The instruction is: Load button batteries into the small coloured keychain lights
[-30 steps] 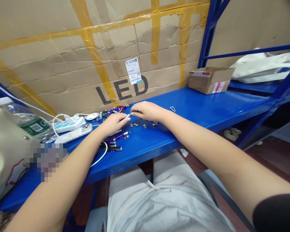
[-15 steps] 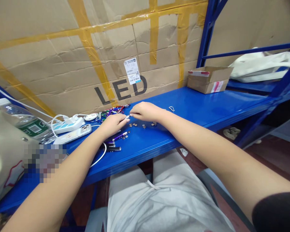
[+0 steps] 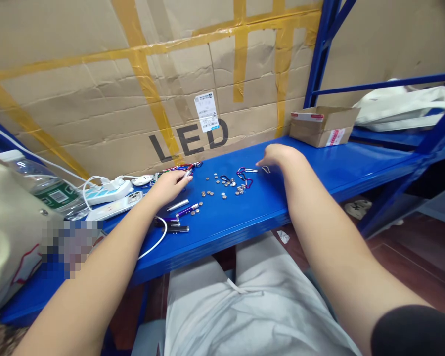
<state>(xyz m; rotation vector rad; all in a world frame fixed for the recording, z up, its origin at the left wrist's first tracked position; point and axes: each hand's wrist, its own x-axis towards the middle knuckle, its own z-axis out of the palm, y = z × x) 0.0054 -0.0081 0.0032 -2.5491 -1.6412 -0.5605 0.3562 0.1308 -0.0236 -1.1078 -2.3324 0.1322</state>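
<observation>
My left hand (image 3: 169,188) is closed, thumb against fingers, around a slim pen-like tube (image 3: 188,172), red and silver at its visible end. Just behind it lies a pile of colourful small metal tubes (image 3: 174,169), partly covered by the hand. My right hand (image 3: 282,154) reaches over the shelf with its fingers together, the tips pointing down and left. Whether anything is between them is hidden. Close to those tips lie a silver carabiner (image 3: 266,169) and another pale carabiner (image 3: 250,170). Purple and dark carabiners (image 3: 247,183) rest nearer the middle, beside several button cells (image 3: 240,190).
A silver tube (image 3: 178,205), a purple tube (image 3: 187,210) and black tubes (image 3: 178,229) lie at the front left. Further left are a phone (image 3: 114,205), a power strip (image 3: 109,192) and a bottle (image 3: 48,188). A small cardboard box (image 3: 324,127) stands at the right on the blue shelf (image 3: 222,225).
My right hand has moved away from my left hand to the right, uncovering the button cells and carabiners. The left hand has shifted slightly left and still holds a tube.
</observation>
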